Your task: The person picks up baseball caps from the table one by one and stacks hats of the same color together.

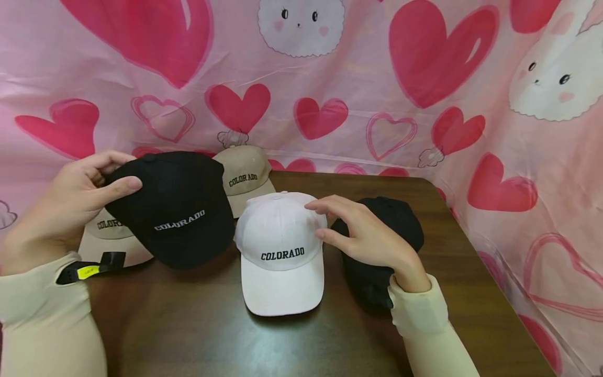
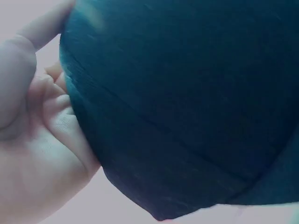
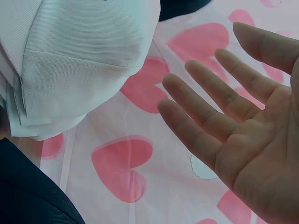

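My left hand (image 1: 66, 196) grips a black cap (image 1: 174, 209) by its side, thumb on the outer face and the other fingers behind. The cap tilts, its white COLORADO lettering facing me. In the left wrist view the black cloth (image 2: 177, 93) fills most of the picture beside the palm. A white cap (image 1: 282, 235) with black COLORADO lettering sits upright on the table, brim toward me. My right hand (image 1: 363, 235) hovers at its right side with spread fingers; the right wrist view shows a gap between this hand (image 3: 247, 116) and the white cap (image 3: 84, 60).
Another black cap (image 1: 395, 225) lies partly behind my right hand. A beige cap (image 1: 245, 173) stands at the back, and a second beige cap (image 1: 113, 243) is partly covered by the held one. The brown table (image 1: 198, 324) meets a pink heart-patterned cloth (image 1: 358, 73) behind and right.
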Available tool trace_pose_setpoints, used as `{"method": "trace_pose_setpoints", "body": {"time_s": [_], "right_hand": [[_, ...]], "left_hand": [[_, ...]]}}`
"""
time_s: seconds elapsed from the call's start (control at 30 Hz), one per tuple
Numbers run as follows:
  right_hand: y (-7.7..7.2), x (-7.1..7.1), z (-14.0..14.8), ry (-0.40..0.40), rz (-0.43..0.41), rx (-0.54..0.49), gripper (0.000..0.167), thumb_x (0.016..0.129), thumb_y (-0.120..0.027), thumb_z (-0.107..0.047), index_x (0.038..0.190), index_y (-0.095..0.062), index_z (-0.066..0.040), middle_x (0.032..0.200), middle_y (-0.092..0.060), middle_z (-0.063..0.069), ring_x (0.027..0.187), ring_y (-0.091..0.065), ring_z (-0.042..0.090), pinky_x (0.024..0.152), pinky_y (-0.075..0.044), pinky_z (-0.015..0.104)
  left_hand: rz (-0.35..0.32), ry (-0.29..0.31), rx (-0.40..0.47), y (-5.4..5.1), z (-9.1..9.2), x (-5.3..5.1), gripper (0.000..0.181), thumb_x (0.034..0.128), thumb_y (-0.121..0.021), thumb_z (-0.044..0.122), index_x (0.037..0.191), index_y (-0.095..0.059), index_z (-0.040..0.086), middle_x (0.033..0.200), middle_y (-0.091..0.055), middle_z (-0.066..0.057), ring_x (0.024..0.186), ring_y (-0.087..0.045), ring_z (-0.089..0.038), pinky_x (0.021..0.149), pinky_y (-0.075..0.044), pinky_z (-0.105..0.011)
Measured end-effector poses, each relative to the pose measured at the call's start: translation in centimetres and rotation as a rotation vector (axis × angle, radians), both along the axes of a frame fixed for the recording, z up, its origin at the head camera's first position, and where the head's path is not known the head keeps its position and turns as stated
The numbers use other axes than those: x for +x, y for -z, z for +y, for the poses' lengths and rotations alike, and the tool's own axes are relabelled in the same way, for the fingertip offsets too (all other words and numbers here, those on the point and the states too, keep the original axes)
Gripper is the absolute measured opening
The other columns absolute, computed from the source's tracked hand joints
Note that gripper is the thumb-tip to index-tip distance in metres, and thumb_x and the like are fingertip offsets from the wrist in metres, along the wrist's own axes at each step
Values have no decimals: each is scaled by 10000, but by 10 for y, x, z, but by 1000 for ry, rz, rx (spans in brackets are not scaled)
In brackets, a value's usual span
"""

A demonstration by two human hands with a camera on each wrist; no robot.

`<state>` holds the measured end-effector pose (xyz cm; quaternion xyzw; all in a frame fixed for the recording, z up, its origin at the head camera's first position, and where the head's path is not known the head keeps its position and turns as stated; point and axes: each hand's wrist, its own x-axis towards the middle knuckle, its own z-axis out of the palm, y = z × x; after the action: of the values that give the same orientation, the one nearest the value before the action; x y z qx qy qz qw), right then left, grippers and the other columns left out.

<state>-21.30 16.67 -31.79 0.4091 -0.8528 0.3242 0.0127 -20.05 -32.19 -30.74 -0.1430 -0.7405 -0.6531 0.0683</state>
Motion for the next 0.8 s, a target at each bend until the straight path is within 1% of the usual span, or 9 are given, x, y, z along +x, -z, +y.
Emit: {"method": "trace_pose_setpoints", "body": {"time_s": [0.07, 0.13, 0.2, 0.27, 0.4, 0.47, 0.57, 0.67, 0.8], "right_hand": [[0, 0, -1, 4, 13, -9, 490, 999, -762, -167, 1462, -608, -126, 1406, -656, 38, 1137, -642, 202, 998, -550, 408], [-1, 0, -1, 18, 23, -20, 479, 1003, -757, -176, 1457, -614, -131, 1402, -658, 35, 1114, -637, 171, 985, -552, 402], [-2, 1, -2, 39, 35, -37, 476, 998, -763, -172, 1450, -621, -142, 1397, -658, 15, 1098, -634, 143, 972, -556, 397], [-4, 2, -2, 61, 47, -58, 473, 990, -771, -170, 1441, -628, -159, 1387, -658, -13, 1101, -629, 124, 967, -560, 392], [-5, 3, -2, 87, 60, -116, 477, 979, -784, -166, 1430, -632, -186, 1386, -648, -74, 1146, -630, 109, 995, -557, 407], [-6, 4, -3, 95, 62, -140, 479, 980, -782, -176, 1432, -628, -194, 1388, -644, -87, 1157, -634, 103, 1006, -555, 410], [-6, 5, -4, 101, 66, -169, 487, 984, -775, -186, 1445, -618, -192, 1397, -643, -85, 1161, -649, 106, 1008, -556, 403], [-6, 5, -6, 89, 69, -188, 494, 995, -760, -195, 1463, -605, -170, 1407, -647, -49, 1172, -675, 147, 1012, -549, 378], [-7, 6, -8, 63, 61, -195, 503, 1010, -741, -213, 1485, -587, -160, 1435, -634, -22, 1210, -661, 167, 1021, -535, 357]], "left_hand": [[26, 32, 97, -2, 2, 4, 324, 1010, -603, -123, 1316, -643, -26, 1004, -752, -61, 828, -740, -164, 721, -573, -209], [43, 69, 132, -5, 5, 8, 341, 1016, -575, -140, 1337, -628, -36, 1024, -741, -74, 855, -738, -170, 758, -568, -203], [68, 119, 126, -7, 10, 9, 343, 1019, -554, -152, 1334, -621, -36, 1050, -744, -78, 878, -747, -164, 782, -573, -197], [100, 189, 106, -10, 18, 9, 340, 1016, -546, -163, 1327, -613, -43, 1077, -752, -89, 902, -756, -171, 797, -582, -205], [140, 293, 24, -16, 42, 12, 316, 1003, -579, -149, 1298, -606, -42, 1072, -755, -115, 896, -767, -208, 795, -605, -243], [130, 320, -11, -18, 54, 14, 308, 998, -616, -117, 1294, -615, -31, 1045, -751, -123, 872, -762, -223, 789, -607, -257], [111, 379, -46, -18, 72, 14, 310, 998, -641, -87, 1298, -611, -15, 1053, -744, -130, 890, -762, -235, 803, -609, -273], [46, 421, -70, -18, 92, 14, 304, 1008, -648, -63, 1301, -609, 9, 1090, -736, -137, 932, -761, -254, 803, -620, -316], [-41, 447, -97, -14, 117, 13, 292, 1017, -670, -18, 1300, -622, 36, 1127, -726, -152, 963, -764, -291, 797, -635, -379]]}}
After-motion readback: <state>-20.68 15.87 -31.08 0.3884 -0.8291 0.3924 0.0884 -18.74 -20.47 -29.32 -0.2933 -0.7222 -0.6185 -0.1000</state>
